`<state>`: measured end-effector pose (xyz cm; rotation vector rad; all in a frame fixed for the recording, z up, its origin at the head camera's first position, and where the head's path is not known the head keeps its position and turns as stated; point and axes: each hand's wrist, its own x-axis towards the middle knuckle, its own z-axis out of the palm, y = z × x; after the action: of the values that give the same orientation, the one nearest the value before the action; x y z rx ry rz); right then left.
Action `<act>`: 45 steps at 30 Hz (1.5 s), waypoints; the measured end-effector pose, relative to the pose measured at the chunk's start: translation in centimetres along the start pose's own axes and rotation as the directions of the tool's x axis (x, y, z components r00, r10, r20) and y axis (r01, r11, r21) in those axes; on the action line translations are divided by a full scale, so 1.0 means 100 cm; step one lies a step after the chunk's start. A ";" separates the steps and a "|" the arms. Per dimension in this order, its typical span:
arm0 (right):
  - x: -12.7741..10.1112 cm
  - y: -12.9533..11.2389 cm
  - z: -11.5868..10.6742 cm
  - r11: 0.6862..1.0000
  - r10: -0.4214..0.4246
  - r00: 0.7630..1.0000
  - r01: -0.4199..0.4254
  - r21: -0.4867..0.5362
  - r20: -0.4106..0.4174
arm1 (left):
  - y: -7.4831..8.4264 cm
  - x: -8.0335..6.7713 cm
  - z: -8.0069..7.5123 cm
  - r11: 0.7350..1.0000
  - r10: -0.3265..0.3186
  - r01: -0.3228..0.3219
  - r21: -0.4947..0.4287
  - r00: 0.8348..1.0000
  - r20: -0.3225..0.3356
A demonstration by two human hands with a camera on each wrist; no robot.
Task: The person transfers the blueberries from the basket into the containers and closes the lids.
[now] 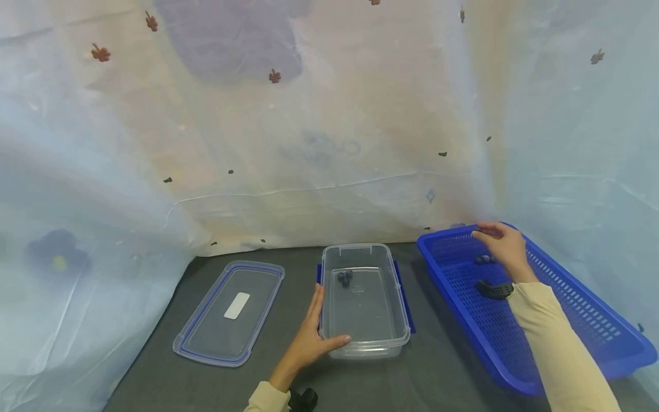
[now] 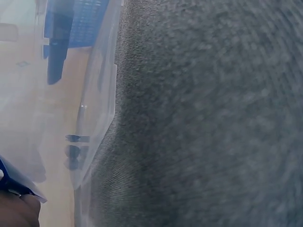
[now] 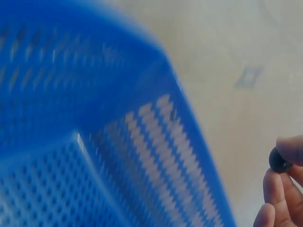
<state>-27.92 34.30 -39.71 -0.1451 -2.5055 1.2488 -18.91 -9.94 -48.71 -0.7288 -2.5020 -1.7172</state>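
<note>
My right hand (image 1: pixel 507 250) pinches a blueberry (image 3: pixel 276 160) between thumb and fingertips, above the far end of the blue basket (image 1: pixel 465 329). More blueberries (image 1: pixel 484 260) lie in the basket below that hand. A clear plastic food container (image 1: pixel 368 317) stands lidless in the middle, with a small cluster of blueberries (image 1: pixel 345 278) towards its far left part. Against the container's left side my left hand (image 1: pixel 308 337) rests with straight fingers, its thumb at the near left corner. In the left wrist view, blueberries (image 2: pixel 72 151) show through the clear wall.
A clear lid with a blue seal (image 1: pixel 211 326) and a white label (image 1: pixel 237 305) lies left of the container. Blue side latches (image 1: pixel 404 297) hang from the container. Behind the dark grey tabletop (image 1: pixel 154 372) hangs a patterned curtain (image 1: pixel 319 143).
</note>
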 end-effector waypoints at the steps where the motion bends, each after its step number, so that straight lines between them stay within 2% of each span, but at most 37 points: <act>1: 0.000 -0.005 0.001 1.000 0.001 1.000 -0.001 0.012 0.011 | 0.001 0.000 -0.001 1.000 -0.014 0.014 0.006 1.000 0.004; 4: 0.000 -0.020 0.007 0.999 -0.015 0.999 0.014 0.045 0.037 | -0.012 0.001 0.000 0.998 -0.015 0.015 0.053 1.000 0.005; 9: -0.001 -0.045 0.016 0.988 -0.045 0.995 0.031 0.153 0.086 | -0.007 0.001 -0.001 0.995 -0.030 0.030 0.097 1.000 0.002; 13: -0.002 -0.064 0.026 0.979 -0.065 0.992 0.042 0.197 0.112 | -0.005 0.002 -0.001 0.992 -0.032 0.032 0.123 0.999 0.001; 17: -0.004 -0.080 0.043 0.965 -0.104 0.984 0.063 0.255 0.148 | -0.004 0.005 0.000 0.990 -0.020 0.020 0.137 1.000 0.000; 22: -0.009 -0.096 0.070 0.947 -0.138 0.970 0.069 0.315 0.202 | -0.003 0.006 0.004 0.988 -0.047 0.046 0.146 0.999 0.008; 31: -0.016 -0.120 0.123 0.942 -0.157 0.955 0.068 0.330 0.250 | -0.002 0.012 0.006 0.989 -0.058 0.056 0.137 0.998 0.006; 36: -0.019 -0.126 0.145 0.937 -0.155 0.957 0.065 0.343 0.243 | -0.001 0.015 0.007 0.990 -0.068 0.065 0.127 0.998 0.014; 41: -0.025 -0.126 0.170 0.952 -0.112 0.955 0.024 0.304 0.273 | -0.002 0.015 0.006 0.991 -0.073 0.069 0.114 0.997 0.023; 45: -0.030 -0.126 0.189 0.964 -0.035 0.953 -0.047 0.260 0.301 | -0.002 0.015 0.006 0.991 -0.080 0.076 0.105 0.996 0.029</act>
<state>-30.82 11.57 -41.05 0.1142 -2.5498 1.7083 -20.17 -8.91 -48.67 -0.6656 -2.6530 -1.5948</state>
